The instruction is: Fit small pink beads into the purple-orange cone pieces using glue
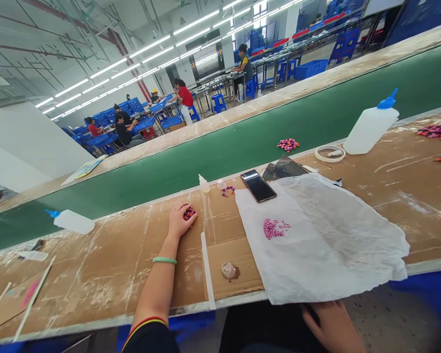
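My left hand (pixel 179 221), with a pale green bangle (pixel 164 260) on its wrist, rests on the brown work surface. Its fingers and thumb curl around a small heap of orange and dark purple pieces (pixel 189 213), partly covered by the hand. My right hand (pixel 332 323) is low by the table's front edge, near the white sheet (pixel 327 235); its fingers are mostly hidden. On that sheet lie many tiny pink pieces (pixel 274 229). A small dropper bottle (pixel 204 184) and a few purple and orange pieces (pixel 228 191) sit beyond my left hand.
A phone (pixel 258 186) overlaps the sheet's far corner. A small clear round dish (pixel 228 270) stands near a white strip (pixel 208 269). White bottles with blue caps, one left (pixel 74 222) and one right (pixel 371 130), flank a tape roll (pixel 330 153). A green belt (pixel 191 164) runs behind; people sit farther off.
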{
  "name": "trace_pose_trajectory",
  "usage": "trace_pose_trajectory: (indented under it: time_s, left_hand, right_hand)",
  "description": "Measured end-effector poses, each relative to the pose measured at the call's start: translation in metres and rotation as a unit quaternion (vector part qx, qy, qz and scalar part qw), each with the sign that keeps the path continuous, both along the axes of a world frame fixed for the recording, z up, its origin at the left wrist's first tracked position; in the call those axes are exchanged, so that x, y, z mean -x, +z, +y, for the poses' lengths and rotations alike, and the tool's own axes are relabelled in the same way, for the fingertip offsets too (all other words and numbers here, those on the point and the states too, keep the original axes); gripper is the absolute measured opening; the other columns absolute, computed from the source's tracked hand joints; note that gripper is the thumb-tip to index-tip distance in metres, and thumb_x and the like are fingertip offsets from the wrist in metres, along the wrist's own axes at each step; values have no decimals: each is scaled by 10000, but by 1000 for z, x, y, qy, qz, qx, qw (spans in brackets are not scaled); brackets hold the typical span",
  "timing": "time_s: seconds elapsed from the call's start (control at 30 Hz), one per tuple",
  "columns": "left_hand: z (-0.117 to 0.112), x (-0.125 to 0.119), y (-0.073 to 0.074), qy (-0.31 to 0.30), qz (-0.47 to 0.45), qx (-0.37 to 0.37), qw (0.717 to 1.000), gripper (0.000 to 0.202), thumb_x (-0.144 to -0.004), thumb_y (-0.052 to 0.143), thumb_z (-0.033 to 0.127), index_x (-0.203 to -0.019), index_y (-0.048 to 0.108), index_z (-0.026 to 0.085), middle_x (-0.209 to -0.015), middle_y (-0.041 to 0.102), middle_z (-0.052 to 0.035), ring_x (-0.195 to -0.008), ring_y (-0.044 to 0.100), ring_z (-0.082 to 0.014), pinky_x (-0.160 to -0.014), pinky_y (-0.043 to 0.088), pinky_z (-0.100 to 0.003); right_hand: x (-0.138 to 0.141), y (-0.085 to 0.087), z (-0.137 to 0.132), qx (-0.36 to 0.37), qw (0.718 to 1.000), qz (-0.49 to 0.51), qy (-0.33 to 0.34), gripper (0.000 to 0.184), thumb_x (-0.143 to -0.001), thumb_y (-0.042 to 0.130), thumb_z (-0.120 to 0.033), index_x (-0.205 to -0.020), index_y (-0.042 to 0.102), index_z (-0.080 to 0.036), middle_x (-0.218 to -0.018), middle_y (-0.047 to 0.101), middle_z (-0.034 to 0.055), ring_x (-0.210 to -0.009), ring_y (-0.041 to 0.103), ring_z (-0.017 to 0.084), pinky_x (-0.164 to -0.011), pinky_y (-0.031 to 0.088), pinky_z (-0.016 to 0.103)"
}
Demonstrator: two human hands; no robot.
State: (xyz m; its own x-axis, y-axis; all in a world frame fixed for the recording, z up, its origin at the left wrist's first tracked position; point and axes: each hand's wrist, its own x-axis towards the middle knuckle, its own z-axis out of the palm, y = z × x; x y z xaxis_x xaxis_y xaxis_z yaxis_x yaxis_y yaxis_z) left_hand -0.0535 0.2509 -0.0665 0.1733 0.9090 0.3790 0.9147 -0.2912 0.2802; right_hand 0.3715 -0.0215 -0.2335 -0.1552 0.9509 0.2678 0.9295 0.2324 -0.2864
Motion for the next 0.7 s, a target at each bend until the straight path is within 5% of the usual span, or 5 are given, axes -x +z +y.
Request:
trace_pose_trajectory:
  time_s: [0.7]
  left_hand:
    - [7, 7, -7, -48, -10, -12, 999, 312, -857, 674, 416, -1091, 741, 221, -1285, 694, -99, -1208, 620, -310, -1102, 473, -493]
  right_hand:
    - [-26, -18, -1, -15, 997, 15, -70, 364, -916, 493, -373, -1083, 783, -231, -1146, 731, 111, -1134, 634, 343, -1021, 484, 585]
